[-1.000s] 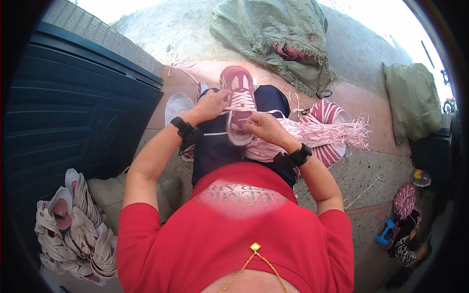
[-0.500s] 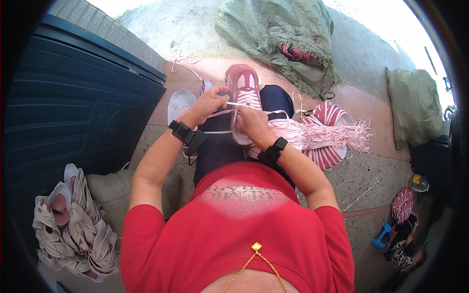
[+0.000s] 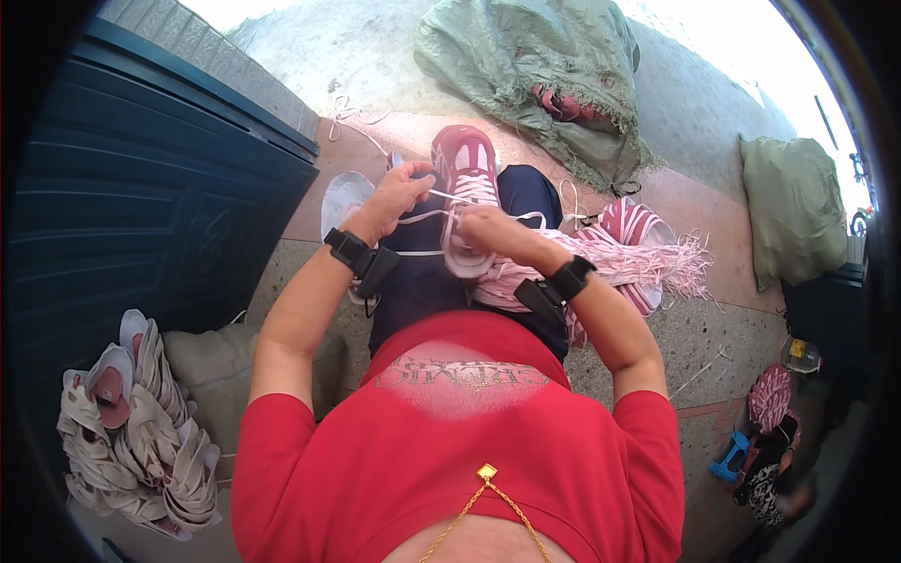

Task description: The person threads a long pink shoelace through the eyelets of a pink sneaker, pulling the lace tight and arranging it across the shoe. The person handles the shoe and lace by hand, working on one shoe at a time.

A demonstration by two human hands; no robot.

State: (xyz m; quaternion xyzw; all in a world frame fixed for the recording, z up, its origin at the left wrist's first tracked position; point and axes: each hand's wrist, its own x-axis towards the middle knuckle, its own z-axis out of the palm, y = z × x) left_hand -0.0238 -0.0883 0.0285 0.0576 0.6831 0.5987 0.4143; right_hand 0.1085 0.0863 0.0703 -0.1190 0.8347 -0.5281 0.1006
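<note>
A dark pink and white sneaker (image 3: pixel 460 145) rests over my dark-trousered legs, toe pointing away, with white laces crossing its front. My left hand (image 3: pixel 404 195) is beside it on the left, thumb and fingers pinched on a white shoelace (image 3: pixel 445 196) that runs to the eyelets. More lace loops slackly below. Across the shoe's upper opening lies my right hand (image 3: pixel 483 230), fingers curled in close to the eyelets; what its fingertips grip is hidden. A thick bundle of pale pink laces (image 3: pixel 601 263) extends right from beneath my right forearm.
Striped pink shoe parts (image 3: pixel 648 225) lie by the lace bundle; pale shoe pieces (image 3: pixel 345 202) sit left of my legs. A torn green sack (image 3: pixel 535 56) lies ahead, another sack (image 3: pixel 793 206) at right. Stacked shoe uppers (image 3: pixel 141 432) stand lower left, near a dark blue door (image 3: pixel 141 197).
My right hand has turned and its elbow and wrist have swung out to the right, the fingers staying at the shoe. My left hand has shifted slightly left, still pinching the lace.
</note>
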